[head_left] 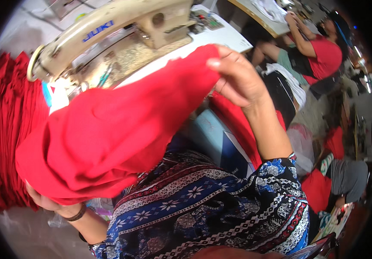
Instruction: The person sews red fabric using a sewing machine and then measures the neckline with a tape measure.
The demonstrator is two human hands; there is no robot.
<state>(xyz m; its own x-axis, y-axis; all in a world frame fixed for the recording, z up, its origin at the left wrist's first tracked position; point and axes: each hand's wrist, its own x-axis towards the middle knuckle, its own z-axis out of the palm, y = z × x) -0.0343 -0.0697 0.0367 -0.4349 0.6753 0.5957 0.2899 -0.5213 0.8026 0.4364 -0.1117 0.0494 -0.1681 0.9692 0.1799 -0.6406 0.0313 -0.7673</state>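
Observation:
A piece of red cloth (104, 129) stretches in loose folds between my hands, in front of the sewing machine. My right hand (240, 77) is raised at its far right end, closed with the thumb and fingers pinching the edge. At the lower left, my left hand (43, 200) holds the cloth's other end from below; the cloth covers most of its fingers. The cream-coloured sewing machine (121, 21) stands just beyond the cloth, its lamp lit near the needle area. That needle area is partly hidden by the cloth.
A tall stack of folded red cloth pieces (9, 129) stands at the left, beside the machine head. More red cloth (233, 118) hangs under my right forearm. On the right, a co-worker in a red shirt (326, 56) sits at another table (259, 17); another person (350, 179) is lower right.

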